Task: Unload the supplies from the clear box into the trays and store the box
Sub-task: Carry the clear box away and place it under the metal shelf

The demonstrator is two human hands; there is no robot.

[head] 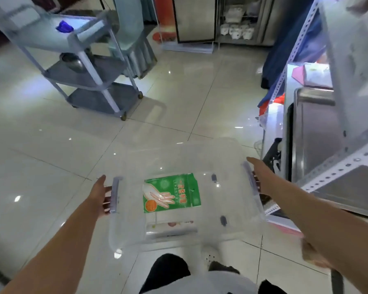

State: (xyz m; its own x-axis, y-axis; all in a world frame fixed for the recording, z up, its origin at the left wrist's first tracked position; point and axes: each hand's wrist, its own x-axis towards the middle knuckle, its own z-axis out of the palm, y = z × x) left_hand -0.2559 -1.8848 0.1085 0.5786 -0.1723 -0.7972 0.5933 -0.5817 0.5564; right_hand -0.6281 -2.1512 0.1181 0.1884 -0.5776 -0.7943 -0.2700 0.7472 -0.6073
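Gripping the clear box (179, 166) by its side handles, left hand (103, 195) and right hand (261, 177) carry it. A green glove packet (171, 193) remains inside; unloading appears unfinished.

Left hand (102, 193) fingers hidden behind clear box (232, 166) handle; green packet (172, 193) print blurred.

stockroom, metal shelving (336, 162), utility cart (87, 66)
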